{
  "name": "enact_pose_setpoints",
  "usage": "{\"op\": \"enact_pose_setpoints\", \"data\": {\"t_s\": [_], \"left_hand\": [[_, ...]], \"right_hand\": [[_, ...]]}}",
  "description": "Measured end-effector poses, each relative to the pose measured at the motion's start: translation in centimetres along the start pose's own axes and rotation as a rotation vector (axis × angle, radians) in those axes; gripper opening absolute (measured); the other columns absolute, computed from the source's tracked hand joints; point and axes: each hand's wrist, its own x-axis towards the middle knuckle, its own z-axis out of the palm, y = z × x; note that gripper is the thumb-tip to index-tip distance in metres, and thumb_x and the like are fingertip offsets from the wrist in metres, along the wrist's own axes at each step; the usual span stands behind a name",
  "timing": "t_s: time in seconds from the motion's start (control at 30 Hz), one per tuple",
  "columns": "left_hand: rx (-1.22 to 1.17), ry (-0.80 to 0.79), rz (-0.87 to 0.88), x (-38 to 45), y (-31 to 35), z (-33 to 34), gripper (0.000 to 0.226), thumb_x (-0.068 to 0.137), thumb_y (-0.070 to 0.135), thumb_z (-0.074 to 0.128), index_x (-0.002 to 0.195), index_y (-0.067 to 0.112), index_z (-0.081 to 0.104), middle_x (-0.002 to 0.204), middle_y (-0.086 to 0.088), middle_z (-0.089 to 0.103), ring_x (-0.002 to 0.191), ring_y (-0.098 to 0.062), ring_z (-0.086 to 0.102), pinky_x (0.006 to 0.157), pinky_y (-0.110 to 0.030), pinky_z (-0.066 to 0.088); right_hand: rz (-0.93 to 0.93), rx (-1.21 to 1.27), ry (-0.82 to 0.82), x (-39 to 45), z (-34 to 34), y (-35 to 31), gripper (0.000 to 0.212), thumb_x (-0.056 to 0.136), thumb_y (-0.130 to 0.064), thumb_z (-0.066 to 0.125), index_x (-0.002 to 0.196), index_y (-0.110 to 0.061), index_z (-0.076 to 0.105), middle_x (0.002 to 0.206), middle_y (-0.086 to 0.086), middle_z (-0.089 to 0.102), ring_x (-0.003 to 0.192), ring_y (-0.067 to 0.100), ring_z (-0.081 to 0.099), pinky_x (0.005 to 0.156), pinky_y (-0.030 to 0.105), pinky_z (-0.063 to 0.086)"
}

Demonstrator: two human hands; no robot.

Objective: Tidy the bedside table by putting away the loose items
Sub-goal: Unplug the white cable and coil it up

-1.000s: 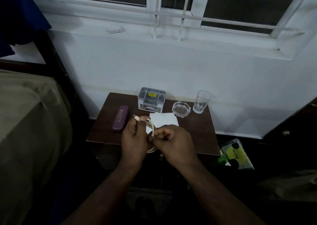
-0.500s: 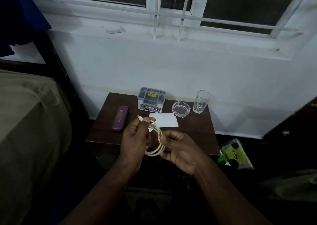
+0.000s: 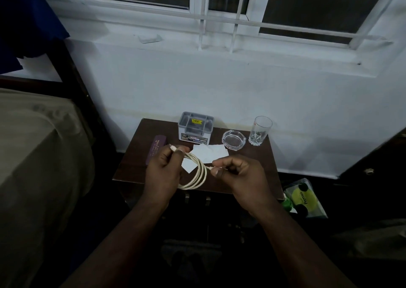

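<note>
A white cable (image 3: 198,173) hangs in a small coil above the front of the dark wooden bedside table (image 3: 131,155). My left hand (image 3: 163,173) grips the coil, with one plug sticking out past its thumb. My right hand (image 3: 239,175) pinches the cable's other end beside the coil. On the table lie a purple case (image 3: 156,146) at the left, white paper (image 3: 208,152) in the middle, a grey compartment organizer (image 3: 196,127) at the back, a glass ashtray (image 3: 233,139) and a drinking glass (image 3: 260,130) at the right.
A bed with an olive cover (image 3: 39,155) stands close on the left. A white wall and barred window rise behind the table. A green and yellow packet (image 3: 304,197) lies on the floor to the right, next to dark furniture (image 3: 377,155).
My right hand has moved right, away from the left one, and now pinches the cable's free end. The coil has opened out between the two hands.
</note>
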Motion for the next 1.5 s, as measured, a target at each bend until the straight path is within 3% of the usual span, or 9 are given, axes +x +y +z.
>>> {"op": "enact_pose_setpoints", "data": {"t_s": [0.23,0.4,0.6,0.7,0.83,1.07,1.2,1.37,1.5], "left_hand": [[-0.096,-0.040,-0.088,0.8,-1.0,-0.7,0.017,0.097,0.019,0.061,0.095,0.019,0.077,0.073,-0.005,0.065,0.052,-0.008,0.049,0.056,-0.026,0.044],[-0.014,0.000,-0.058,0.4,-1.9,-0.3,0.019,0.101,0.021,0.053,0.100,0.018,0.071,0.071,0.001,0.062,0.053,-0.003,0.052,0.054,-0.021,0.044],[0.104,0.052,0.006,0.2,-2.3,0.3,0.019,0.099,0.015,0.051,0.104,0.020,0.069,0.096,0.000,0.072,0.088,-0.015,0.066,0.077,-0.029,0.052],[0.068,0.048,-0.004,0.4,-2.3,0.2,0.019,0.100,0.015,0.052,0.106,0.018,0.070,0.095,0.000,0.073,0.085,-0.011,0.066,0.072,-0.021,0.052],[-0.062,0.092,-0.074,0.9,-2.5,-0.5,0.018,0.099,0.015,0.055,0.099,0.021,0.072,0.070,0.006,0.063,0.056,0.002,0.053,0.054,-0.017,0.046],[-0.037,0.156,-0.024,1.0,-3.5,-0.7,0.019,0.099,0.012,0.055,0.096,0.025,0.069,0.069,0.013,0.068,0.057,0.006,0.054,0.057,-0.013,0.045],[0.027,0.213,0.033,1.1,-3.5,-0.8,0.026,0.099,0.012,0.054,0.091,0.032,0.068,0.081,0.007,0.069,0.067,-0.004,0.060,0.064,-0.024,0.050],[0.187,0.176,0.177,0.8,-3.3,-1.1,0.021,0.097,0.016,0.054,0.096,0.033,0.067,0.095,0.004,0.069,0.083,-0.016,0.063,0.079,-0.035,0.052],[0.454,0.152,0.406,0.8,-3.2,-1.9,0.021,0.095,0.001,0.054,0.107,0.013,0.066,0.110,-0.004,0.062,0.098,-0.004,0.053,0.092,-0.011,0.039]], "right_hand": [[0.081,0.096,-0.008,0.2,0.1,0.6,0.023,0.084,-0.005,0.074,0.091,-0.027,0.075,0.083,0.001,0.073,0.076,0.011,0.070,0.071,0.034,0.060],[0.252,0.329,-0.106,-0.1,0.9,0.4,0.011,0.091,-0.008,0.067,0.098,-0.010,0.075,0.087,0.008,0.075,0.078,0.019,0.069,0.077,0.036,0.060],[0.164,-0.088,-0.173,0.4,2.7,0.9,0.037,0.079,-0.052,0.072,0.110,-0.030,0.072,0.098,-0.012,0.074,0.090,0.004,0.070,0.078,0.032,0.058],[0.159,-0.177,-0.200,0.7,3.6,1.0,0.038,0.073,-0.061,0.070,0.099,-0.033,0.072,0.093,-0.014,0.075,0.086,0.003,0.070,0.081,0.035,0.057],[0.156,-0.200,-0.199,0.6,4.2,1.4,0.023,0.082,-0.048,0.067,0.090,-0.027,0.073,0.083,-0.008,0.074,0.074,0.006,0.069,0.076,0.042,0.058],[0.362,0.210,-0.287,-0.2,5.5,1.9,0.013,0.095,-0.007,0.060,0.102,-0.007,0.071,0.096,0.014,0.073,0.083,0.016,0.070,0.079,0.030,0.060],[0.457,0.349,-0.275,-0.2,5.3,1.8,0.014,0.090,-0.007,0.067,0.104,-0.005,0.069,0.092,0.007,0.070,0.085,0.016,0.066,0.083,0.037,0.057],[0.435,0.300,-0.234,-0.7,5.8,1.3,0.021,0.081,-0.003,0.075,0.100,-0.005,0.066,0.085,0.012,0.069,0.068,0.017,0.065,0.061,0.027,0.054],[0.473,0.353,-0.210,-0.8,5.4,0.6,0.026,0.084,0.000,0.065,0.108,-0.008,0.058,0.081,0.014,0.071,0.060,0.016,0.063,0.055,0.026,0.050]]}}
